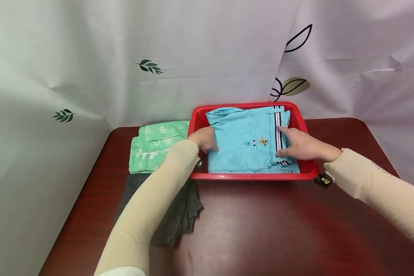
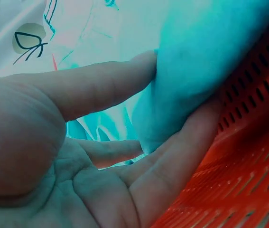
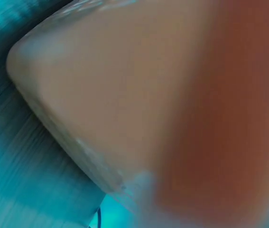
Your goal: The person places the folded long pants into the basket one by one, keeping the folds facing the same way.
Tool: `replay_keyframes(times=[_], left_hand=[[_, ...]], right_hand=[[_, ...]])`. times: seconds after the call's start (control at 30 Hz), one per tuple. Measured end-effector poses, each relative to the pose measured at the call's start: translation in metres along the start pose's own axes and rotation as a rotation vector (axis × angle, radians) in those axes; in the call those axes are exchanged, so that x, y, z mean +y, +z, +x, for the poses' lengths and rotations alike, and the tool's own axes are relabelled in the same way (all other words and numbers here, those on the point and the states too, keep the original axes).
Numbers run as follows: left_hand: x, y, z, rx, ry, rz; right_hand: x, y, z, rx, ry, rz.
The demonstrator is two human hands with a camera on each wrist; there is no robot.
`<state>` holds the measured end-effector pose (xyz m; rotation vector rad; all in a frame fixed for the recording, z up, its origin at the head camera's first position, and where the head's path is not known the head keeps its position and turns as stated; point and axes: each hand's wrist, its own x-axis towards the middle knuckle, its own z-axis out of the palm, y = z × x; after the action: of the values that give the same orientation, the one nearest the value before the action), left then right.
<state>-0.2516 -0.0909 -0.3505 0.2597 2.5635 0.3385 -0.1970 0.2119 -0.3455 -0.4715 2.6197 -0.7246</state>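
Folded light blue pants point(image 1: 234, 142) with a striped waistband and a small embroidered figure lie in a red basket point(image 1: 252, 176). At their left edge, my left hand point(image 1: 203, 138) holds the folded cloth. The left wrist view shows the thumb on one side of the blue fabric point(image 2: 191, 61) and fingers under the other, beside the slotted basket wall point(image 2: 253, 95). My right hand point(image 1: 301, 144) touches the waistband end with thumb and fingers spread apart. The right wrist view is blurred and filled mostly by a close, beige surface point(image 3: 110, 85).
Left of the basket lies a folded green and white garment point(image 1: 158, 142). A dark grey garment point(image 1: 179, 214) lies in front of it, partly hidden by the left sleeve point(image 1: 151, 203). A white curtain point(image 1: 210, 50) with leaf prints hangs behind the dark red table point(image 1: 255, 226).
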Motion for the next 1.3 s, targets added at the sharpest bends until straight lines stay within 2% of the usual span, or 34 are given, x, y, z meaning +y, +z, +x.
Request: replay_keyframes(times=[0.2,0.33,0.47,0.53,0.7,0.87,1.07,1.3], left_hand=[[0.002,0.002,-0.004,0.003,0.020,0.075],[0.008,-0.002,-0.008,0.043,0.028,0.159],[0.015,-0.006,-0.010,0.097,0.017,0.187],[0.018,-0.007,-0.010,0.100,0.020,0.195],[0.024,-0.002,-0.009,0.039,0.050,0.309],[0.029,0.002,-0.007,0.003,0.031,0.405],[0.029,0.003,-0.006,-0.041,0.001,0.383],[0.027,0.004,-0.003,-0.110,0.011,0.387]], right_hand=[[-0.002,-0.005,0.000,-0.047,-0.005,-0.021],[-0.009,-0.006,-0.001,-0.037,0.029,-0.100],[-0.018,-0.005,0.002,-0.015,0.063,-0.190],[-0.022,-0.004,0.005,-0.020,0.065,-0.225],[-0.024,-0.005,0.010,-0.084,0.048,-0.269],[-0.022,-0.007,0.012,-0.131,0.025,-0.292],[-0.023,-0.010,0.022,-0.166,0.031,-0.343],[-0.019,-0.012,0.030,-0.231,0.044,-0.382]])
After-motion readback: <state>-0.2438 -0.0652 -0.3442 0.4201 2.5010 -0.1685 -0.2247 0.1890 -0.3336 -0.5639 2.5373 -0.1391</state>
